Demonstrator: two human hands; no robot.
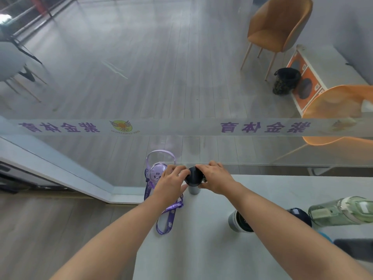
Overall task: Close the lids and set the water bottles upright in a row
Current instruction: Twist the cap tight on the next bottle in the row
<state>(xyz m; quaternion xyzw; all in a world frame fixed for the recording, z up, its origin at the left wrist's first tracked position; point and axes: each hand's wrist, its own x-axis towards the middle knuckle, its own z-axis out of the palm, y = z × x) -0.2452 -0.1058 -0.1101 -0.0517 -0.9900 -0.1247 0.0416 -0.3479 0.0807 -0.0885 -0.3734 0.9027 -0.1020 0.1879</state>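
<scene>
A grey bottle [194, 189] with a dark lid [193, 175] stands upright at the far edge of the white table [212, 249]. My left hand [171, 183] and my right hand [217, 179] both grip its dark lid from either side. Just left of it stands a purple bottle [156, 173] with a handle and a purple lanyard [169, 217] trailing toward me. A second grey bottle [239, 220] lies on its side at the right, partly behind my right forearm. A clear green bottle [341, 213] lies on its side at the right edge.
A glass wall [181, 128] with a printed strip runs right behind the table's far edge. Beyond it are orange chairs [278, 31], a black bin [285, 80] and an orange-and-white box. A dark round object [300, 216] sits beside the green bottle.
</scene>
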